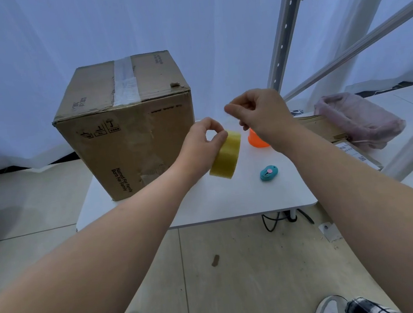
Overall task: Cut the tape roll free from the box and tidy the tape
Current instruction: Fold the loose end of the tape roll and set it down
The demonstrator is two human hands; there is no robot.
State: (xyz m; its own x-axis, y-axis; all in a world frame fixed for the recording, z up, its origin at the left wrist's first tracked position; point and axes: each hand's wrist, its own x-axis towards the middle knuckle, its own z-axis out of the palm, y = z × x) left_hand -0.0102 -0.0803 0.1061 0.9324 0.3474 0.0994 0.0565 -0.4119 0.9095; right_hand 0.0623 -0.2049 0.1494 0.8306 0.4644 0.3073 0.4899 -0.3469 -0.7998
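Note:
A brown cardboard box [129, 129] stands on the left part of a small white table [219, 204], with clear tape over its top seam. My left hand [202, 143] grips a yellowish tape roll [226, 155] just right of the box, held on edge above the table. My right hand [260, 116] is raised a little above and to the right of the roll, thumb and forefinger pinched together; a thin clear tape end may be between them, but I cannot make it out. A small teal box cutter [268, 173] lies on the table below my right wrist.
An orange cup-like object [256, 139] sits behind my right wrist. A metal shelf frame [288, 29] rises at the right, with flat cardboard [326, 126] and a pink plastic bag [359, 116] beside it. White curtain behind. Cables hang under the table.

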